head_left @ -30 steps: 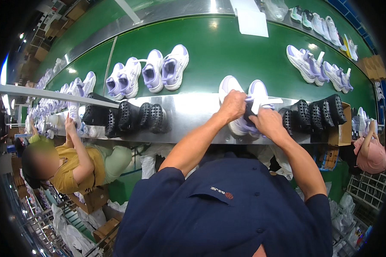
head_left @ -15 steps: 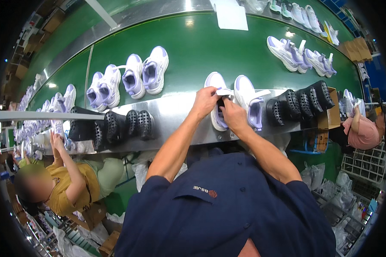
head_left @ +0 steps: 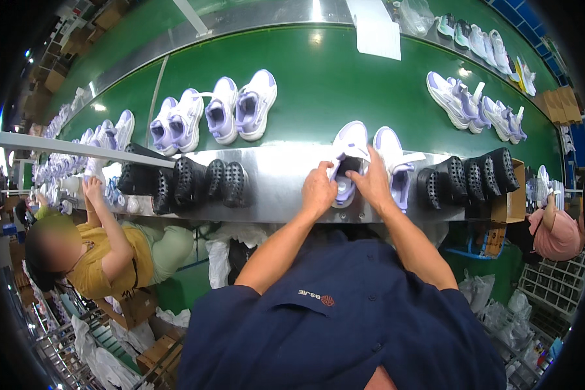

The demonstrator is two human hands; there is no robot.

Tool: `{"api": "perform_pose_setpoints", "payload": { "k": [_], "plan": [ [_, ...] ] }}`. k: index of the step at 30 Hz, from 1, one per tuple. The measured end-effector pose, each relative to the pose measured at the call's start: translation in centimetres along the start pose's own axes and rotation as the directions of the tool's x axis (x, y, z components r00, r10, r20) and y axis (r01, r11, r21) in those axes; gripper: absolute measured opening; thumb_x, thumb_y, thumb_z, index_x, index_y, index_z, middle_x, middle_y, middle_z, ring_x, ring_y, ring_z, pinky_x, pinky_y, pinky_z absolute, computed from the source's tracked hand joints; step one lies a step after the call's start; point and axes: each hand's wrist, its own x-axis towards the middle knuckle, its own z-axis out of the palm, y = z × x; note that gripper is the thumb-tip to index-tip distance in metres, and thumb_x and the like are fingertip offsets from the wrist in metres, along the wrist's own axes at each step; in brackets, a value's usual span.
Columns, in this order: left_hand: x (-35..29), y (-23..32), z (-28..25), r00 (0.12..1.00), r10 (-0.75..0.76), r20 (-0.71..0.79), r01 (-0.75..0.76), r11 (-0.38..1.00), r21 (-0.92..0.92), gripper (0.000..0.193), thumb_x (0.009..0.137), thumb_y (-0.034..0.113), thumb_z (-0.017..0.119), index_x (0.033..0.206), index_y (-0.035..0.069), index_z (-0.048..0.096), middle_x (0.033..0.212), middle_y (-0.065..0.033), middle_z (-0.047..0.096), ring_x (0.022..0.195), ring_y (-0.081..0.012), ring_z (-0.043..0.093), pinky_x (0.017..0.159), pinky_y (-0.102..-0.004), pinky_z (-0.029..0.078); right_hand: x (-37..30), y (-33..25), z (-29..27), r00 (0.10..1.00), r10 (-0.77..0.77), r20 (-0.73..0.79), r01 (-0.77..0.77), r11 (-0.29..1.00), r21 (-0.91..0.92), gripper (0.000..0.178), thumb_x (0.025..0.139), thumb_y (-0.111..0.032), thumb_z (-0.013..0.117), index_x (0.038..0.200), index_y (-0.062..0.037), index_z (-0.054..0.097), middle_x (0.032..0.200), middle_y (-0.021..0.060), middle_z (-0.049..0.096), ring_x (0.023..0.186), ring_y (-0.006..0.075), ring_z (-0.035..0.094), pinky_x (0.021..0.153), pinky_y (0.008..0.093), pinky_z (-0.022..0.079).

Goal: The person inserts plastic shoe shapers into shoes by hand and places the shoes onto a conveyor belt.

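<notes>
1. Pinching right collar of white-and-lavender sneaker with right hand, thumb at the opening
2. Curled at left collar with left hand; cannot tell how firmly closed
3. Lying between both hands, neither nearer; long axis pointing away, toe over green worktop, heel over steel ledge

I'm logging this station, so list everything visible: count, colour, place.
handled shoe: one, white and lilac, metal ledge, between hands
second shoe: one, same colours, right alongside
nearer left shoes: four, same, green surface
other shoes: many, mostly white, both sides
perforated forms: several, black, ledge, either side
paper: one, white, far edge
open box: one, brown, right of forms
co-workers: at least two, yellow and pink tops, both sides
plastic bags: several, clear, lower right
left hand: one, bare, shoe's left
right hand: one, bare, shoe's right
</notes>
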Motion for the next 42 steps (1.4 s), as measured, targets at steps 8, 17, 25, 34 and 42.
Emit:
{"api": "perform_pose_setpoints", "payload": {
  "k": [8, 17, 25, 34, 42],
  "plan": [
    [2.3, -1.0, 0.6, 0.977, 0.078, -0.196, -0.091, 0.994, -0.057, 0.026, 0.077, 0.001, 0.066, 0.103, 0.004, 0.065, 0.075, -0.0157, 0.066, 0.071, -0.0328, 0.065, 0.067, -0.0414, 0.052, 2.7, 1.8, 0.2, 0.717, -0.559, 0.416, 0.527, 0.826, 0.200, 0.031, 0.070, 0.002, 0.055, 0.100, -0.0028, 0.061, 0.104, 0.0145, 0.061, 0.104, 0.0352, 0.055, 0.093, 0.0421, 0.045],
    [-0.3, 3.1, -2.2, 0.997, 0.039, -0.063, -0.031, 0.991, 0.127, 0.047, 0.075, 0.001, 0.072, 0.118, 0.010, 0.058, 0.101, -0.0167, 0.063, 0.091, -0.0338, 0.061, 0.079, -0.0449, 0.050, 2.8, 0.2, -2.2, 0.995, -0.093, 0.031, 0.075, 0.925, 0.373, 0.040, 0.101, -0.033, 0.045, 0.097, 0.0001, 0.066, 0.106, 0.0159, 0.064, 0.110, 0.0310, 0.054, 0.092, 0.0406, 0.041],
    [3.8, 5.0, -3.1, 0.595, 0.766, 0.244, -0.767, 0.451, 0.456, 0.011, 0.077, 0.013, 0.061, 0.081, 0.008, 0.070, 0.098, -0.0074, 0.060, 0.098, -0.0264, 0.055, 0.084, -0.0378, 0.045, 3.7, 0.6, -3.8, 0.880, 0.392, 0.268, -0.474, 0.701, 0.533, 0.055, 0.102, -0.043, 0.039, 0.080, 0.0032, 0.059, 0.062, 0.0101, 0.057, 0.053, 0.0210, 0.056, 0.045, 0.0336, 0.046],
    [1.7, 3.6, -3.1, 0.571, 0.772, 0.279, -0.820, 0.515, 0.252, 0.024, 0.072, 0.008, 0.061, 0.094, 0.006, 0.069, 0.100, -0.0112, 0.061, 0.099, -0.0288, 0.057, 0.085, -0.0368, 0.049, 4.2, -0.2, -4.6, 0.866, 0.014, 0.499, -0.409, 0.595, 0.692, 0.030, 0.089, -0.025, 0.067, 0.096, 0.0024, 0.058, 0.090, 0.0086, 0.061, 0.078, 0.0152, 0.063, 0.076, 0.0292, 0.055],
    [-0.1, 0.5, -2.0, 0.785, -0.494, 0.374, 0.515, 0.856, 0.051, 0.071, 0.082, 0.015, 0.063, 0.147, 0.011, 0.035, 0.119, -0.0215, 0.061, 0.092, -0.0347, 0.067, 0.072, -0.0443, 0.059, 3.9, -0.9, -6.5, 0.781, -0.114, 0.615, -0.261, 0.834, 0.486, 0.011, 0.095, -0.011, 0.059, 0.097, -0.0004, 0.060, 0.081, 0.0051, 0.065, 0.076, 0.0131, 0.065, 0.068, 0.0267, 0.054]
  ]
}}
